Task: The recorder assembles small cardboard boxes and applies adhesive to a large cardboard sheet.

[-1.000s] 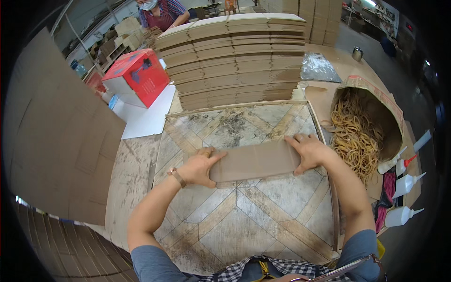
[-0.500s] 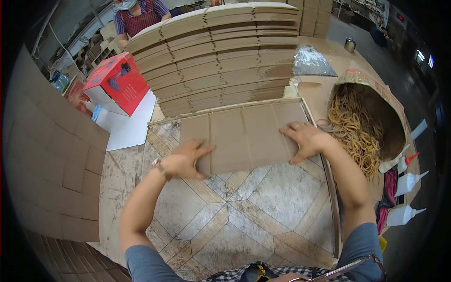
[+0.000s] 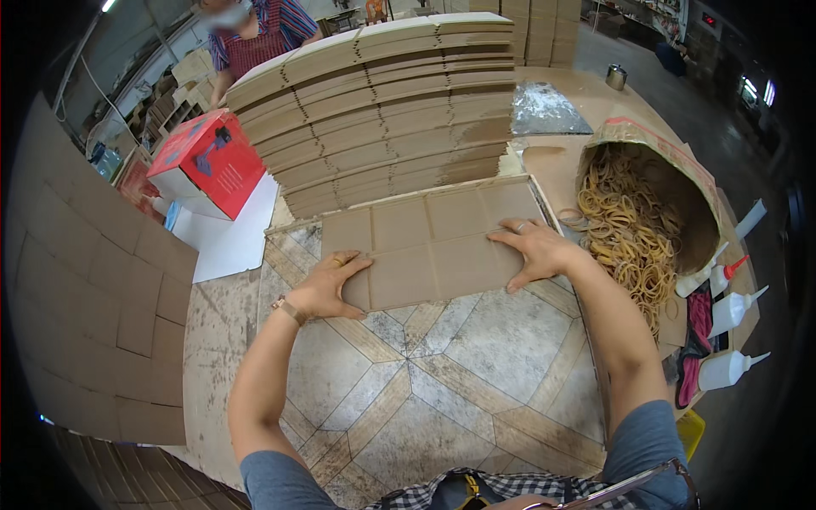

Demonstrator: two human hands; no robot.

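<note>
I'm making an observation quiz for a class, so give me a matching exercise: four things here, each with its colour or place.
1. Cardboard sheet
2. Rubber bands
3. Metal can
4. Box

A. Red and white
B. Between the left hand and right hand
C. Silvery
D. In a tipped-over bag

Pairs: 1-B, 2-D, 3-C, 4-A

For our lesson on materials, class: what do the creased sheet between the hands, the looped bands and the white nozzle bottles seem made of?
Creased sheet: apparently matt brown cardboard, judging by its colour and straight fold lines.
Looped bands: probably rubber, dull tan, lying in limp curls.
White nozzle bottles: likely plastic, smooth, with thin tapered spouts.
</note>
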